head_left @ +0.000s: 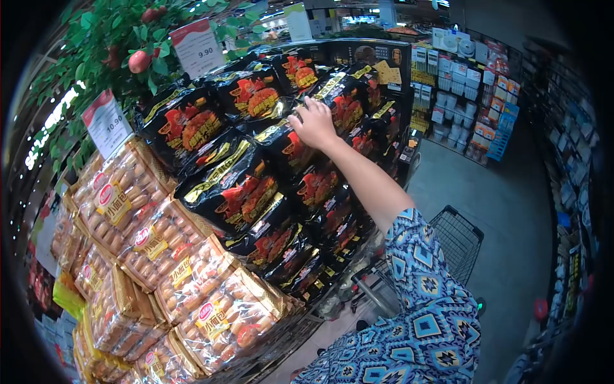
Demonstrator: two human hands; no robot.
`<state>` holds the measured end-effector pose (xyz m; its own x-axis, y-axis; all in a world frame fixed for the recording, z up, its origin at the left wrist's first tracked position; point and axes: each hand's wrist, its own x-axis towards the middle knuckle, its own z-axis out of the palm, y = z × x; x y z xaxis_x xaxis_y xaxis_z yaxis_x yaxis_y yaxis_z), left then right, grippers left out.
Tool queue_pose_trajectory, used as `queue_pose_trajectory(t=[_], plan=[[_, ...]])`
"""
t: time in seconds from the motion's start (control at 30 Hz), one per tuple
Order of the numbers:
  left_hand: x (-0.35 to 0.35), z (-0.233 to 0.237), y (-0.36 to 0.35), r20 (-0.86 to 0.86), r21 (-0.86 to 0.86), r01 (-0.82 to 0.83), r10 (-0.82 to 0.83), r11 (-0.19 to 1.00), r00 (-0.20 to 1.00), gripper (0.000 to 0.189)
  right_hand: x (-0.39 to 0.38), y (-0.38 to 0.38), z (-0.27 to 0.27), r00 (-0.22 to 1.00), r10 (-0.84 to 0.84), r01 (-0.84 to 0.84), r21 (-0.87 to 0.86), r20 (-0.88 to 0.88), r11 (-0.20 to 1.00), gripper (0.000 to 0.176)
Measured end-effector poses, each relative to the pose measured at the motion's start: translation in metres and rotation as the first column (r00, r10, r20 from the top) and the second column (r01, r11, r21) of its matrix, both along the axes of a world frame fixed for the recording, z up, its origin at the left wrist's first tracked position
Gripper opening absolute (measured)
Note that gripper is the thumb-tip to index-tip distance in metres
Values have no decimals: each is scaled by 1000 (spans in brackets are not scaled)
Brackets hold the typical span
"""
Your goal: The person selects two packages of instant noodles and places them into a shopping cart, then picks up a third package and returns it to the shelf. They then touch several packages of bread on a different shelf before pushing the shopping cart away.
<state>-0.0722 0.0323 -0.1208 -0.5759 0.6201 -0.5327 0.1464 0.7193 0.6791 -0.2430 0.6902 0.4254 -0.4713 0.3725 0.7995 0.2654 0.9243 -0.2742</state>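
My right hand [314,125] reaches from the lower right and rests on a glossy black bag [281,139] in the stacked display. Its fingers are apart and slightly bent over the bag's upper part; their tips are partly hard to make out. More black bags [236,189] with red cartoon figures and yellow lettering lie around the hand, above and below it. A patterned blue sleeve [422,281] covers my upper arm. My left hand is out of view.
Clear packs of small bread rolls [220,317] are piled at lower left. Price signs [197,50] and a leafy plant with red fruit [139,62] rise behind. A wire shopping cart [457,240] stands beside the display; shelves [457,96] line the aisle.
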Motion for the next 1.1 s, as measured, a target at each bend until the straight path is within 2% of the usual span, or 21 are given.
queue_pose_trajectory(t=[0.23, 0.3, 0.43, 0.63, 0.7, 0.77, 0.83, 0.9, 0.97, 1.03, 1.1], plan=[[5, -6, 11, 114, 32, -62, 58, 998, 992, 25, -7, -7, -7, 996, -57, 62, 69, -68, 996, 46], [8, -6, 11, 147, 40, -89, 82, 995, 986, 25, -9, -6, -10, 989, -48, 62, 98, -142, 993, 43], [20, -7, 7, 217, 50, -154, 140, 987, 966, 24, -10, -8, -11, 988, -56, 71, 103, -142, 992, 43], [50, -12, 3, 335, 56, -252, 219, 966, 916, 24, -11, -16, 0, 995, -61, 65, 50, -74, 997, 44], [54, -7, 7, 367, 58, -284, 244, 957, 898, 23, -11, -32, 15, 988, -135, 131, -50, -79, 990, 45], [56, -10, 4, 397, 56, -311, 265, 949, 879, 23, -13, -56, 29, 979, 38, -39, -3, -200, 999, 45], [56, -11, 7, 425, 56, -339, 285, 939, 859, 23, -13, -92, 39, 946, 241, -230, 75, -217, 970, 43], [58, -17, 3, 453, 51, -368, 307, 928, 837, 23, -6, -128, 51, 886, 425, -380, 233, -187, 895, 42], [63, -27, -4, 483, 44, -402, 333, 914, 810, 23, -14, -154, 52, 836, 537, -480, 324, -113, 815, 40], [71, -33, -11, 513, 34, -439, 361, 898, 779, 22, -23, -168, 49, 810, 586, -558, 311, 5, 769, 41], [76, -40, -18, 539, 22, -474, 389, 880, 747, 22, -25, -178, 53, 734, 616, -654, 52, 285, 755, 42]])
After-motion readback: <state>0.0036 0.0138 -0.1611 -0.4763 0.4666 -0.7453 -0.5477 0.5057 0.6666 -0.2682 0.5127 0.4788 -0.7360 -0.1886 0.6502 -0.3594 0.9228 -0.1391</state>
